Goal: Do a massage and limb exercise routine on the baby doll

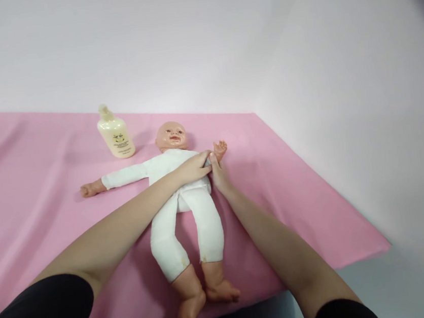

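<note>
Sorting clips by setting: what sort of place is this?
Probably a baby-care practice or demonstration room, not a home. A doll in white lies on a pink sheet beside a lotion bottle, against bare pale walls. Both hands are at the doll's arm.

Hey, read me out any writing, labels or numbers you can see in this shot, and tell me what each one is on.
Cream lotion bottle: a small yellow-and-dark emblem with lines of fine print below it, all too small and blurred to read.
Doll, pink cloth and walls: no writing, numbers or signs visible.
</note>
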Demonstrator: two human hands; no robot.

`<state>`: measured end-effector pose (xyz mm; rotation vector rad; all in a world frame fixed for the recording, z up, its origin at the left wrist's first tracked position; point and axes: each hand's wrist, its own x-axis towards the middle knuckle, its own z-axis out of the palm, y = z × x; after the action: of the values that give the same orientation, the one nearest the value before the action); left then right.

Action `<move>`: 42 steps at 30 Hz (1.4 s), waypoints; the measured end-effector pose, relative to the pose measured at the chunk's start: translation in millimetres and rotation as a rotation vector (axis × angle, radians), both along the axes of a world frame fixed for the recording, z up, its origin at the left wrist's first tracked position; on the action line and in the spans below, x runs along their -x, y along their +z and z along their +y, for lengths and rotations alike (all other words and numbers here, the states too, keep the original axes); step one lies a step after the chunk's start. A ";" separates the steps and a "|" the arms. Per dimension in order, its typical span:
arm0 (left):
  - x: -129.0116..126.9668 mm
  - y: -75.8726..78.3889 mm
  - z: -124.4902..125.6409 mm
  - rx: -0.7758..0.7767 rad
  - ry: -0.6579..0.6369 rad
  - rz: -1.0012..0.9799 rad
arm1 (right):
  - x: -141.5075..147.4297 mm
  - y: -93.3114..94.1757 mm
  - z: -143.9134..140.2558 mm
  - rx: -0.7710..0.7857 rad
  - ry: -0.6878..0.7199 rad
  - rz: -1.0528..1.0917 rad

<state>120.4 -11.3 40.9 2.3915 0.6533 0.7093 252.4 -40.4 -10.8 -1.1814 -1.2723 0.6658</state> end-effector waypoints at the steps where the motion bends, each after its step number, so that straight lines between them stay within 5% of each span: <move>1: 0.0 0.2 -0.2 0.001 0.000 0.000 | 0.2 -0.1 0.2 0.001 0.000 0.001; 42: 0.1 -1.0 1.1 0.002 0.004 0.013 | 0.0 0.8 -0.6 0.012 0.005 -0.002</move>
<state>120.3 -10.3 39.9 2.3951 0.6635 0.6952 252.3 -41.0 -10.0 -1.1891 -1.2753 0.6769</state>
